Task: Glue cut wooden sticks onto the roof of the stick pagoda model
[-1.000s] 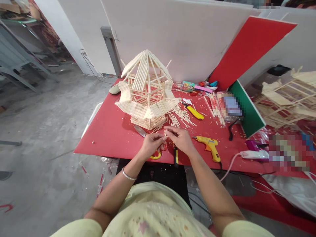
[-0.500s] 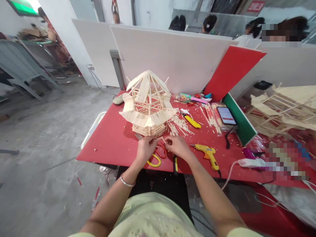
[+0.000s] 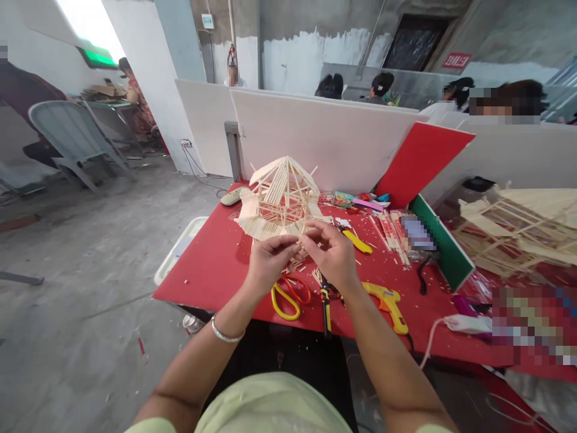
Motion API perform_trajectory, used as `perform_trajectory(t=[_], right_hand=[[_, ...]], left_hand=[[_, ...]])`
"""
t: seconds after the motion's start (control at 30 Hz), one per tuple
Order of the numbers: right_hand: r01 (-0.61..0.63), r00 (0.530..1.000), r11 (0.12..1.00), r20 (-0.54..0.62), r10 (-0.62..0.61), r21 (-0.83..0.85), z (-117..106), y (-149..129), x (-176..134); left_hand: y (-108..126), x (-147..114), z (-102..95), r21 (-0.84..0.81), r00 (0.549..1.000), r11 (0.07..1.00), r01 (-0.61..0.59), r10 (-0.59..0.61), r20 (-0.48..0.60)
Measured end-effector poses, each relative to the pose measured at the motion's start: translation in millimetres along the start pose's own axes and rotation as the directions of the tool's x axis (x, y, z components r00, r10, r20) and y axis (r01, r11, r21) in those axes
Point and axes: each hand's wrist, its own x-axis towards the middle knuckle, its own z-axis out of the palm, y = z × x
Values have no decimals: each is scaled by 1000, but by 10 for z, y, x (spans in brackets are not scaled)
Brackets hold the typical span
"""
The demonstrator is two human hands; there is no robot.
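Observation:
My left hand point(image 3: 273, 258) and my right hand point(image 3: 331, 255) meet fingertip to fingertip above the table's front part. Both are closed in a pinch on short, thin wooden sticks, mostly hidden by the fingers. Just behind them stands a pavilion-like model point(image 3: 283, 192) built of pale wooden sticks, its lower front covered by my hands. Below my hands lie scissors point(image 3: 286, 307) with one red and one yellow handle loop. A black-and-yellow handled tool point(image 3: 326, 310) lies beside them, reaching over the front edge.
On the red table point(image 3: 202, 258) lie a yellow glue gun point(image 3: 392, 307), yellow-handled pliers point(image 3: 358, 242), bundled sticks point(image 3: 391, 234) and a phone point(image 3: 418, 233). A green board point(image 3: 444, 243) stands at right, before another stick model point(image 3: 505, 222). White panels point(image 3: 315, 132) rise behind; people sit beyond.
My hands have risen from the table toward the model's front, and their fingertips have come together. The camera view has tilted up, so everything sits lower in the picture.

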Motion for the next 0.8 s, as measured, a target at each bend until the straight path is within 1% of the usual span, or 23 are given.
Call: perform_trajectory(t=[0.07,0.17,0.23,0.33,0.5,0.63,0.8], right_hand=[[42,998,998,-44,-43,-36,72,-34,163],[113,992,988,-51,-119,-110,183,-54,388],[149,986,974,-42,-159,-171,237,-60,508],[176,980,952,-46,-194,-252,283,-55,631],[218,968,908,-40,-248,-357,310,-12,715],[213,970,872,-13,-244,-441,322,1,746],[239,963,832,14,-268,-501,335,12,787]], left_hand=[[47,157,-43,-73,1000,997,10,-10,2],[91,397,-124,-213,985,966,146,-122,122],[128,534,-174,-288,977,939,189,-150,153],[199,696,-224,-347,974,913,214,-175,141],[280,872,-248,-390,957,874,289,-267,111],[316,925,-239,-399,952,865,304,-290,97],[359,949,-237,-386,949,869,310,-304,78]])
